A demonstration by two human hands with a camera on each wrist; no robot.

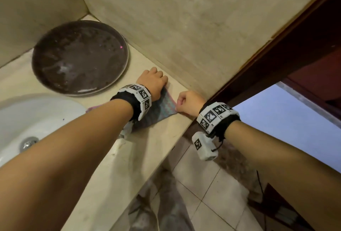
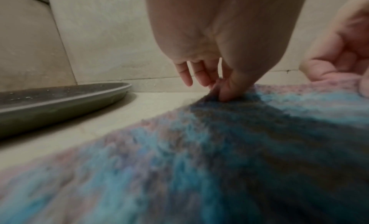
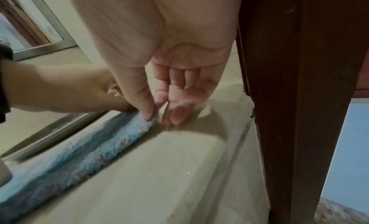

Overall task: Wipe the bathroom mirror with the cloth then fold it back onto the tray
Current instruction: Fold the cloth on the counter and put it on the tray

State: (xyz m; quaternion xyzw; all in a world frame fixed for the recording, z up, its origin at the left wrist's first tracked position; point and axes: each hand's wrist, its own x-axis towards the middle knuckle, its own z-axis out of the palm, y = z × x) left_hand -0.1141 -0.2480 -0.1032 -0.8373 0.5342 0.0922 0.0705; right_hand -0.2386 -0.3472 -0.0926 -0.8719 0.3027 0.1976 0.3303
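Cloth [image 1: 166, 109], fuzzy, blue with pinkish edges, lies flat on the beige counter [image 1: 103, 171], between the round dark tray [image 1: 79, 57] and the counter's right end by the wall. Not on the tray; the two sit just beside each other, apart.

Left hand [image 1: 152, 80] at the cloth's far edge near the wall. Left wrist view: thumb and forefinger grip clamped on a small raised fold of cloth [image 2: 219, 132]; the other fingers [image 2: 184, 74] hang loosely curled, off the fabric.

Right hand [image 1: 188, 101] at the cloth's right corner. Right wrist view: thumb and forefinger grip pinched on the corner [image 3: 143, 124], the remaining fingers [image 3: 177, 110] curled beside it, tips near the counter.

The hands are near each other along the cloth's edge.

White sink basin [image 1: 27, 118] to the left, with metal drain [image 1: 28, 143]. Dark wooden door frame [image 1: 276, 59] at the counter's right end. Tiled floor [image 1: 203, 193] below.
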